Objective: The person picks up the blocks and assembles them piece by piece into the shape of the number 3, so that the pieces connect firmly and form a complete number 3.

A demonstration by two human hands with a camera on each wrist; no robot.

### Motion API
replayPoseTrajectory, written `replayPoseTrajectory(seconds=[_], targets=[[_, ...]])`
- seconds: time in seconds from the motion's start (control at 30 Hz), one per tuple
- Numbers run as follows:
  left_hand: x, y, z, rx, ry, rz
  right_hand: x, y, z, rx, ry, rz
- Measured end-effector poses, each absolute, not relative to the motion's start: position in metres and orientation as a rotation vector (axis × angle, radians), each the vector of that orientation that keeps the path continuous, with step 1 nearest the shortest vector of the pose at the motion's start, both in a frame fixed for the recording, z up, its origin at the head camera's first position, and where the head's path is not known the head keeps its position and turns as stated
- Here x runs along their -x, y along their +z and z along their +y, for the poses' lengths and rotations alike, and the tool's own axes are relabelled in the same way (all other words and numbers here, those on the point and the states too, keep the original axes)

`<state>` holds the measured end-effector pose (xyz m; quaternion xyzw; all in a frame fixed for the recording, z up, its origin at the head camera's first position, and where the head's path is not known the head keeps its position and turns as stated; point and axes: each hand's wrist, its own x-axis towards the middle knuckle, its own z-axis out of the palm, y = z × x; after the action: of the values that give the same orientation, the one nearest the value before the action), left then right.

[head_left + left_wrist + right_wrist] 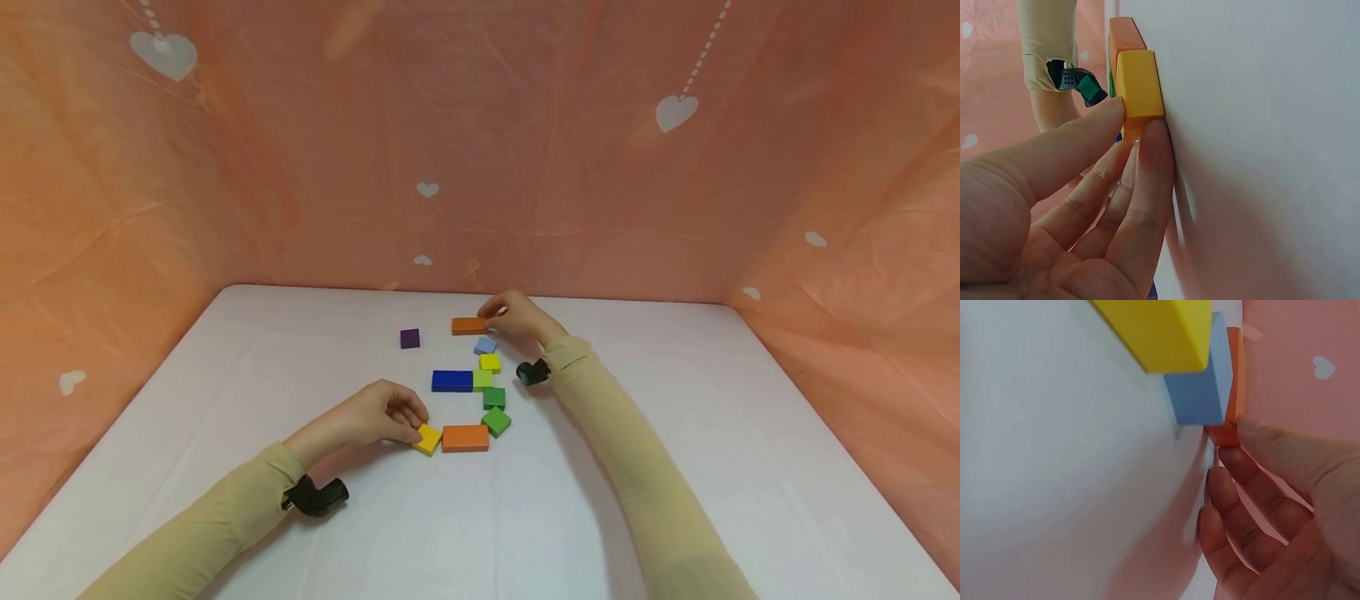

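My left hand (377, 414) pinches a golden-yellow block (428, 440) between thumb and fingers, just left of the near orange block (465, 439). That yellow block (1141, 84) sits slightly turned on the table, close to the orange one's end. At the far side, my right hand (522, 318) holds the right end of another orange block (468, 326) by thumb and fingertip. Below that block lies a light blue block (485, 345); the right wrist view shows it (1197, 397) in front of the orange one. A lemon-yellow block (490, 363) follows nearer me.
A dark blue block (452, 381) touches a lime block (482, 381) at mid-row. Two green blocks, one upper (494, 398) and one turned lower (496, 422), continue toward the near orange block. A purple block (409, 338) lies apart at the left on the white table (675, 417).
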<state>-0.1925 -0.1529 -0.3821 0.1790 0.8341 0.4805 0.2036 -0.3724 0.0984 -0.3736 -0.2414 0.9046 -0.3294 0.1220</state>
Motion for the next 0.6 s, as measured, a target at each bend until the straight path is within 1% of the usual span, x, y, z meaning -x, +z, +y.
replayPoseTrajectory(seconds=[0.6], targets=[[0.191, -0.3798, -0.1523, -0.496, 1.352, 2.321, 0.3677, -0.3699, 0.0881, 0.709, -0.938, 2.592]])
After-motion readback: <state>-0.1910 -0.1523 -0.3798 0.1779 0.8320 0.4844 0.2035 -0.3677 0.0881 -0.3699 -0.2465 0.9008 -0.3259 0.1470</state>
